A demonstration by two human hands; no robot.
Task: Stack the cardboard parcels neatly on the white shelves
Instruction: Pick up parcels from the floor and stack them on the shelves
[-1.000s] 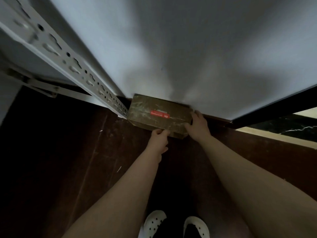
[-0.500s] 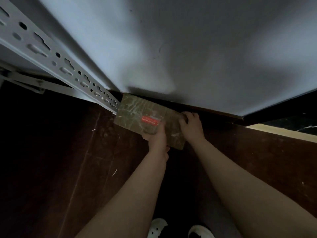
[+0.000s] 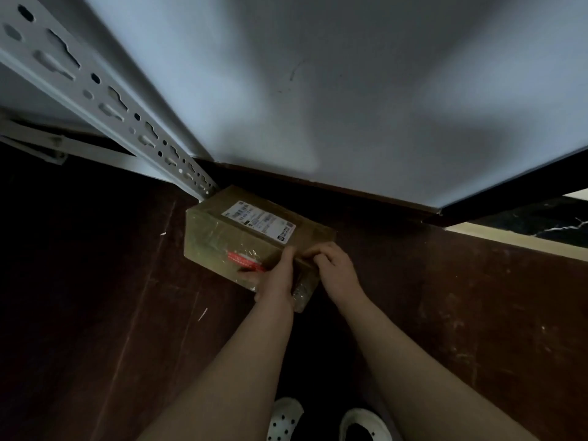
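A taped cardboard parcel (image 3: 232, 237) with a white shipping label on top and a red sticker on its near face sits low, just in front of the white shelf board (image 3: 350, 90). My left hand (image 3: 275, 278) grips its near face, thumb on the top edge. My right hand (image 3: 334, 268) holds the parcel's near right corner with curled fingers. The parcel is out from under the shelf, beside the foot of the perforated white upright (image 3: 105, 100).
Dark brown floor (image 3: 95, 313) spreads left and right. A white brace (image 3: 47, 144) runs at far left. A pale sill and dark marbled surface (image 3: 541, 224) lie at right. My white shoes (image 3: 321, 421) stand at the bottom.
The parcel has come out from under the shelf toward me and tipped, so its labelled top shows. Both hands moved with it, and my left hand shifted onto its near face.
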